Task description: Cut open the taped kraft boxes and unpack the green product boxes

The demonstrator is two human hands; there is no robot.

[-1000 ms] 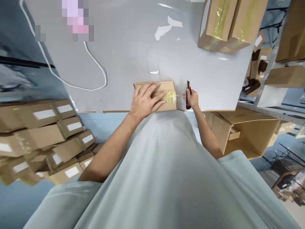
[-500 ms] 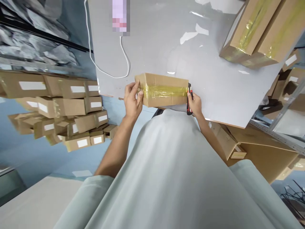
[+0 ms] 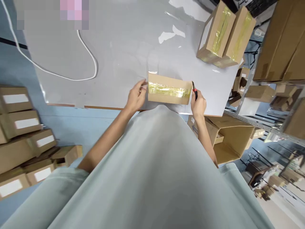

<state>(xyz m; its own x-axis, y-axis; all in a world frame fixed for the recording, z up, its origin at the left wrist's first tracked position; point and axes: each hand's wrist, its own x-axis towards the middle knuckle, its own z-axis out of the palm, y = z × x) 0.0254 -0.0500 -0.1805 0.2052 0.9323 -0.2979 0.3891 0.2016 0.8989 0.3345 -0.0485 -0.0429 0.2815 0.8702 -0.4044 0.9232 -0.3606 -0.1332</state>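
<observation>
my right grip (image 3: 199, 104) is closed round a box cutter (image 3: 195, 92), handle in the palm, blade out and slanting away from me. my left grip (image 3: 136, 96) is half curled, its thumb and fingers only narrowly parted, by the left end of a cardboard box (image 3: 169, 89). the fingertips are a little blurred there, so i cannot tell whether they touch the cardboard or stop just beside it.

the box sits between my two grips, near the close edge of the surface (image 3: 119, 63), its long side running from one to the other. a band of shiny yellowish tape (image 3: 162, 90) runs along the face turned up to me. the cutter's tip stands just beside the end nearest my right grip.

as for how far along this is, i judge it early: the cutter is in hand and the box is in place between my grips, but i make out no clear slit in the tape, and the face beneath it lies closed. tape and flaps are all left as they are, and nothing is out of the box.

beyond my right grip, well apart from it, stand two taped boxes (image 3: 216, 35). white scraps (image 3: 166, 37) lie ahead of both grips, and a white cable (image 3: 96, 66) loops out past my left one.
</observation>
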